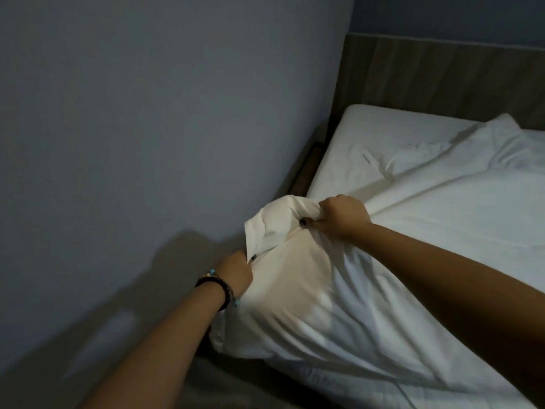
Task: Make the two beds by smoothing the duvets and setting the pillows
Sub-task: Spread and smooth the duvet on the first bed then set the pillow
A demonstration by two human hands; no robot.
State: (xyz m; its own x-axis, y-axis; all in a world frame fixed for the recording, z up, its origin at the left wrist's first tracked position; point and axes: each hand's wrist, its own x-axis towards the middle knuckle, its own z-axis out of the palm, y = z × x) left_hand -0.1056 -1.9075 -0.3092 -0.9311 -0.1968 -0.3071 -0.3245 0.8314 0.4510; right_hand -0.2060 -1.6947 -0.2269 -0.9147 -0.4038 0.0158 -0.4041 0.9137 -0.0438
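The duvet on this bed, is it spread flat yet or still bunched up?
Still bunched. The left hand and right hand grip a gathered corner of the duvet, lifted off the mattress, with creases running across it.

Bed [368,134] cut off at right & bottom edges; duvet [413,261] runs out of frame too. Left hand [236,273] fingertips buried in duvet folds; right hand [343,215] fingers partly hidden by bunched cloth
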